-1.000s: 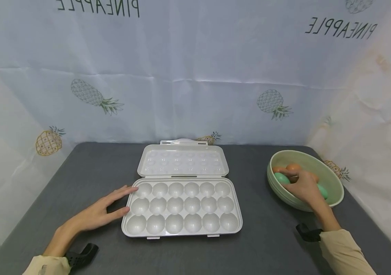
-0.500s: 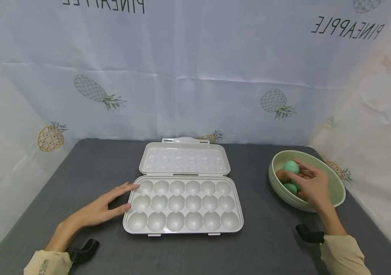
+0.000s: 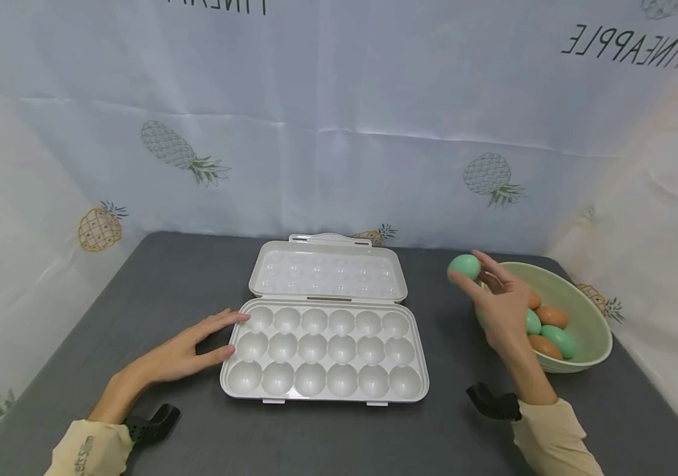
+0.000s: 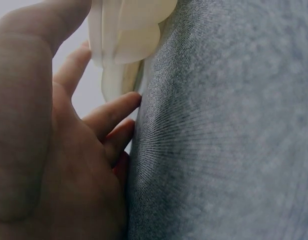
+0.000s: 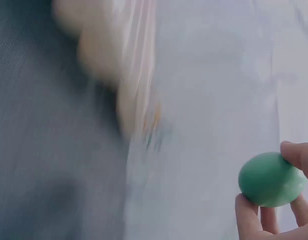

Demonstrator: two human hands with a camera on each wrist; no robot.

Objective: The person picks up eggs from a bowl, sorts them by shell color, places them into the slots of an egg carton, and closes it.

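A green egg (image 3: 464,266) is pinched between the thumb and fingers of my right hand (image 3: 502,311), raised at the left rim of the bowl. The right wrist view shows the same green egg (image 5: 270,179) held at the fingertips. My left hand (image 3: 174,354) has its fingers spread, with the tips at the left edge of the white egg box (image 3: 325,350). That box lies with its lid folded back, and its rows of round hollows hold nothing. In the left wrist view the left hand (image 4: 76,150) lies low by the grey cloth, its fingers reaching the box's underside.
A pale green bowl (image 3: 591,327) at the right holds several brown and green eggs, partly hidden by my right hand. The box's lid (image 3: 328,271) lies toward the back. A pineapple-print curtain (image 3: 339,132) hangs behind the dark grey table (image 3: 339,436).
My right hand has lifted the green egg out of the bowl and moved left past its rim. My left hand stays at the box's edge. The head view has shifted slightly.
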